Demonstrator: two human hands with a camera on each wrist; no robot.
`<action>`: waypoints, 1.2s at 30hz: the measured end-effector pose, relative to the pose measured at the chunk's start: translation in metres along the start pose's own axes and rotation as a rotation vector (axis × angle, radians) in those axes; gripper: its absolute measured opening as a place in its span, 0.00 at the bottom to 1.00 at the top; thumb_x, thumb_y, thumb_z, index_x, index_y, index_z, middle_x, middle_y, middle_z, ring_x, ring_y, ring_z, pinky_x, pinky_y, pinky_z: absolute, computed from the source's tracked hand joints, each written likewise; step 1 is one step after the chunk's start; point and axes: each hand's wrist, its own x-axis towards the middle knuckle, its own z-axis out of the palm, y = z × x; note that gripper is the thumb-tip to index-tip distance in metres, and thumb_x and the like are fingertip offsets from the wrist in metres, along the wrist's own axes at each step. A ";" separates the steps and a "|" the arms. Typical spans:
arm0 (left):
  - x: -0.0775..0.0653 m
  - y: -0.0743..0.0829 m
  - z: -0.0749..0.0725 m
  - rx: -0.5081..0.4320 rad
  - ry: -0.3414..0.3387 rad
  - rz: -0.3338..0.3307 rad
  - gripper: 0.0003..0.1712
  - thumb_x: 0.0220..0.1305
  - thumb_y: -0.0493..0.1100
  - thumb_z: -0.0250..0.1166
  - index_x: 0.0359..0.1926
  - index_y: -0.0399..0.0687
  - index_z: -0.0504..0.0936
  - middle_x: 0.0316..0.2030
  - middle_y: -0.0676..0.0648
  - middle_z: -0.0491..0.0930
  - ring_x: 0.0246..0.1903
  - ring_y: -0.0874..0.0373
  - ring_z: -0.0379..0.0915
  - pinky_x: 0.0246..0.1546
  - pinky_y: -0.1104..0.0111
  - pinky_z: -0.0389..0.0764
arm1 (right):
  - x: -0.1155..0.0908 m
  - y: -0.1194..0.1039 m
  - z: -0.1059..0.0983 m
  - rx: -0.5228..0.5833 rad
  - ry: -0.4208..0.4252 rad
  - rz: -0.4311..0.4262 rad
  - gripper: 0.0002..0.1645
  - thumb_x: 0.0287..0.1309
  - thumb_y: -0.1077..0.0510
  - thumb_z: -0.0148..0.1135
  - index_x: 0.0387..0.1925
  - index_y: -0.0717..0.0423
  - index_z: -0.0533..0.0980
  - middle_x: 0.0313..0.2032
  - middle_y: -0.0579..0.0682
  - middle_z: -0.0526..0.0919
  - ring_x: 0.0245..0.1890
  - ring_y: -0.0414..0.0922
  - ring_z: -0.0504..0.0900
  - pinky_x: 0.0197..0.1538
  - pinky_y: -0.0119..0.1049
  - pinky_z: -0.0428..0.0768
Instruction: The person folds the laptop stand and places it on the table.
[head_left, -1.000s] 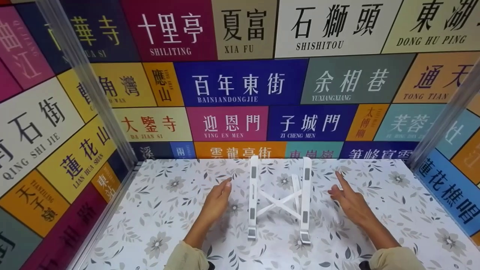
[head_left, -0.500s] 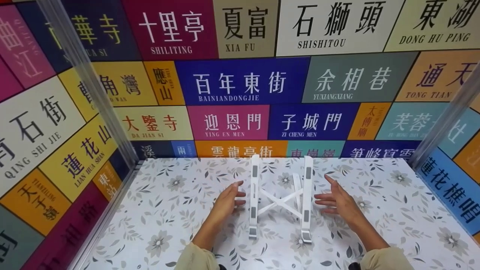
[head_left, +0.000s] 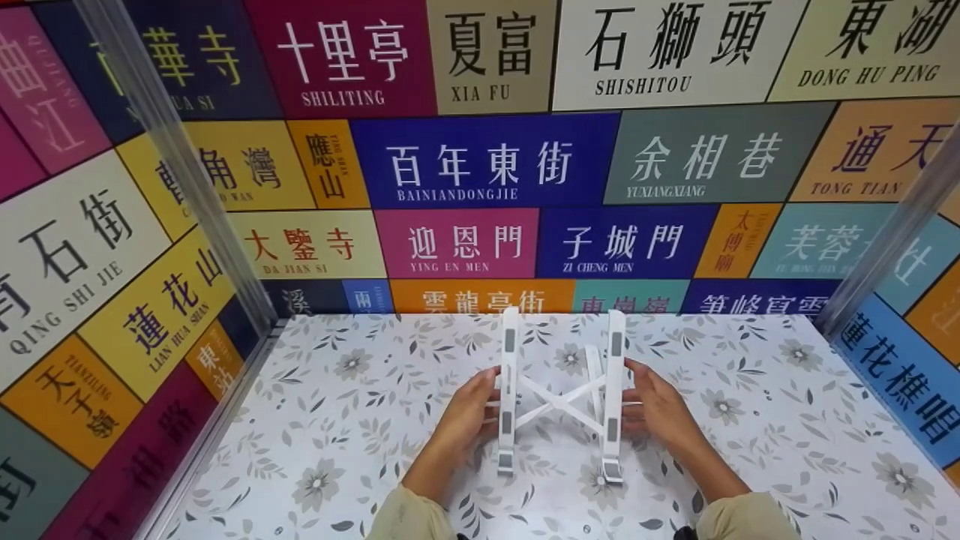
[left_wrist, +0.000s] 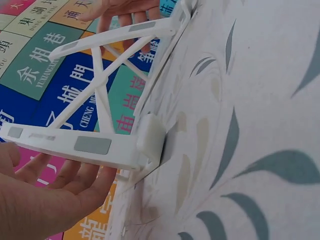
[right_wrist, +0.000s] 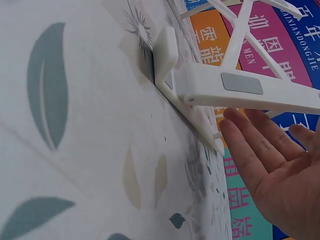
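A white folding laptop stand (head_left: pixel 559 403) with two long side rails, grey pads and crossed bars stands opened out on the floral table. My left hand (head_left: pixel 469 409) is at the outer side of its left rail, fingers reaching in beneath it. In the left wrist view, that hand's fingers (left_wrist: pixel 85 175) show under the rail, fingertips right at its lower edge. On the other side my right hand (head_left: pixel 660 409) mirrors this at the right rail. The right wrist view shows its fingers (right_wrist: pixel 257 145) extended and slightly bent below the rail, palm facing it.
The table top (head_left: pixel 360 442) has a white cover with grey leaves and flowers. Behind it rises a wall (head_left: pixel 480 165) of coloured name panels. Clear upright posts (head_left: pixel 187 180) stand at the table's back corners.
Both hands have moved inward from either side, up to the laptop stand's outer rails, and their fingers now reach behind them. The stand has stayed in place.
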 end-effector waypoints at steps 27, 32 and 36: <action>0.007 -0.009 0.008 0.286 0.037 0.176 0.21 0.79 0.51 0.54 0.65 0.49 0.77 0.42 0.35 0.87 0.38 0.53 0.86 0.40 0.60 0.86 | 0.002 0.016 0.007 -0.158 0.043 -0.048 0.35 0.69 0.36 0.60 0.69 0.48 0.72 0.46 0.61 0.89 0.33 0.50 0.90 0.36 0.45 0.88; 0.007 -0.009 0.006 0.393 0.045 0.251 0.19 0.79 0.50 0.54 0.62 0.49 0.78 0.39 0.35 0.87 0.37 0.56 0.85 0.39 0.63 0.84 | 0.003 0.015 0.008 -0.177 0.040 -0.041 0.37 0.68 0.35 0.59 0.70 0.48 0.71 0.48 0.61 0.88 0.34 0.50 0.90 0.37 0.44 0.89; 0.006 -0.010 0.005 0.402 0.029 0.268 0.17 0.80 0.49 0.53 0.60 0.49 0.78 0.37 0.35 0.87 0.36 0.55 0.85 0.38 0.63 0.84 | 0.004 0.015 0.007 -0.162 0.021 -0.032 0.39 0.68 0.35 0.60 0.72 0.50 0.69 0.48 0.62 0.88 0.34 0.51 0.91 0.37 0.45 0.89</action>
